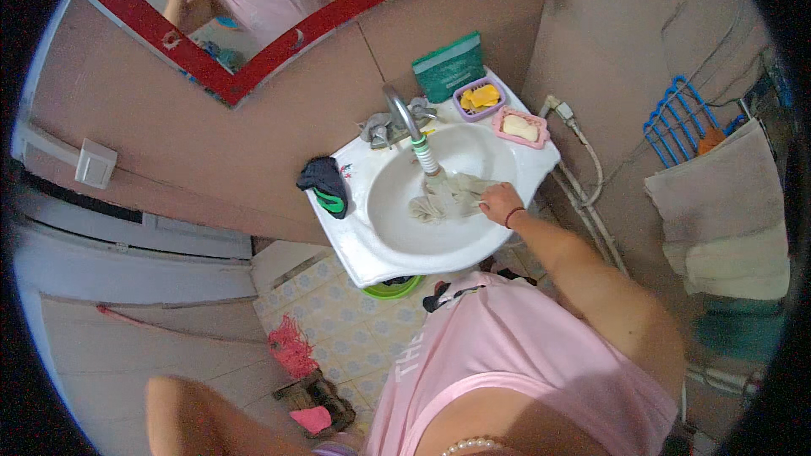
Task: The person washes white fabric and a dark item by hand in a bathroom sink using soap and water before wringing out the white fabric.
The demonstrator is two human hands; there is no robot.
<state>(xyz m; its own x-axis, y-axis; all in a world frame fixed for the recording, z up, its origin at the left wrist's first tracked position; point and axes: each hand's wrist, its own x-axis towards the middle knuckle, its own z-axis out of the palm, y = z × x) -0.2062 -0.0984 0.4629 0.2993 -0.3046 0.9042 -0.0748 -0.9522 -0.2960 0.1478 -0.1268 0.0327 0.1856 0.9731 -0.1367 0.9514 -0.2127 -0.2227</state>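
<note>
My right hand (502, 205), with a dark red band at its wrist, is closed on the edge of a wet, pale beige cloth (439, 201). The cloth lies crumpled in the white sink basin (393, 218). Just above its far part ends the curved metal faucet (400, 108), fitted with a white and green spout extension (424, 154). Whether water runs is hard to make out. Of my left arm only a bent part (182, 414) shows at the lower left; the hand is outside the direct view. In the mirror (287, 0) an arm is raised toward the head.
On the sink's far right corner stand a green pouch (449, 67), a purple dish with yellow soap (480, 99) and a pink dish with white soap (519, 127). A dark cloth (323, 186) drapes the left rim. Below sits a green basin (394, 289). Towels (718, 211) hang right.
</note>
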